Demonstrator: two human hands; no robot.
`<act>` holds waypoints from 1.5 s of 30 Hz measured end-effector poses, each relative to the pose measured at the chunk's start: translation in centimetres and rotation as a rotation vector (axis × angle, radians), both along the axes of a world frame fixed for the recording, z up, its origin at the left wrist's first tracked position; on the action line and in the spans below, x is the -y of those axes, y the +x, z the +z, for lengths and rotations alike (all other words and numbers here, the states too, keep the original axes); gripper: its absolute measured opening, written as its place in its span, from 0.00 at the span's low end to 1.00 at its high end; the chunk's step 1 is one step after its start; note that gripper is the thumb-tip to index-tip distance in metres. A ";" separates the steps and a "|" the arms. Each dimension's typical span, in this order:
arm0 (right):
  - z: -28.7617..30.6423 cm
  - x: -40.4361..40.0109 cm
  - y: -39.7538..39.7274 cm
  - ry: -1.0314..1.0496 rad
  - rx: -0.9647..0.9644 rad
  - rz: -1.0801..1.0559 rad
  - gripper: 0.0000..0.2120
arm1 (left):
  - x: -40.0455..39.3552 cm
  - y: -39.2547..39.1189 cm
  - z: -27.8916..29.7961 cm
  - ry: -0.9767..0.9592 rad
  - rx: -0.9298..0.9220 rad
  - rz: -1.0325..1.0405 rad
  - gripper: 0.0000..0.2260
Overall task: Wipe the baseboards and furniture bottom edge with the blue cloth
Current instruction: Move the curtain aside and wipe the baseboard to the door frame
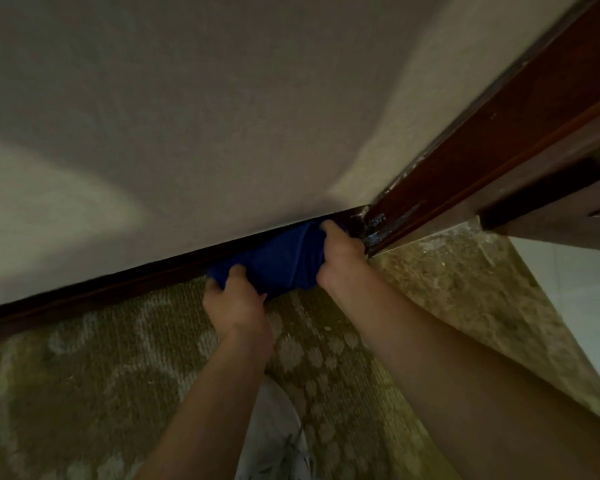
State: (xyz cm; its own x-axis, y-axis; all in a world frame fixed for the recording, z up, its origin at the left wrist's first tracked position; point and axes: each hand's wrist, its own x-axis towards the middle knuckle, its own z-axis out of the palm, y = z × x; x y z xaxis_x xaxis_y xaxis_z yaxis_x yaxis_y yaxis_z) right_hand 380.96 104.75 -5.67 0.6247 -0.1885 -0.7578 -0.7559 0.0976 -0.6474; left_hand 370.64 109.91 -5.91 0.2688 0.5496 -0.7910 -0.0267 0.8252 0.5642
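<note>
A pale shoe [274,434] shows at the bottom edge, closest to the lens, standing on a patterned olive carpet [101,382]. Above it two bare forearms reach forward to the foot of the wall [187,116]. The left hand [234,299] grips the near left end of the blue cloth [278,265], its fingers curled over the fabric's edge. The right hand [340,258] holds the cloth's right end, fingers bent round it and the fingertips tucked up near the top of the dark baseboard [94,292]. The cloth is bunched between the two hands and lies pressed against the baseboard, just left of the corner where that strip meets a reddish-brown wooden door frame [482,147]. The frame's lower end is scuffed, with pale flecks. To the right of the frame the carpet gives way to a light floor [575,306].
</note>
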 end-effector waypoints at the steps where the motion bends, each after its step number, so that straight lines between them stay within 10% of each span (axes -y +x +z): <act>1: 0.1 0.2 0.4 0.000 0.007 -0.014 0.27 | 0.2 0.1 0.2 0.010 0.003 -0.024 0.23; 16: -3.7 3.2 -2.9 0.192 -0.191 -0.042 0.28 | 1.0 -0.6 0.0 0.198 -0.149 -0.120 0.17; 27: -6.8 10.0 -2.6 0.315 -0.194 -0.399 0.19 | 8.1 10.6 -0.6 0.414 -0.105 -0.934 0.20; 39: -2.9 10.1 -2.8 0.489 0.018 -0.398 0.15 | 8.0 9.9 1.7 0.765 0.120 -0.854 0.08; 45: -4.4 10.2 -2.4 0.251 -0.107 -0.333 0.18 | 7.9 11.4 -1.7 0.802 -0.196 -1.100 0.11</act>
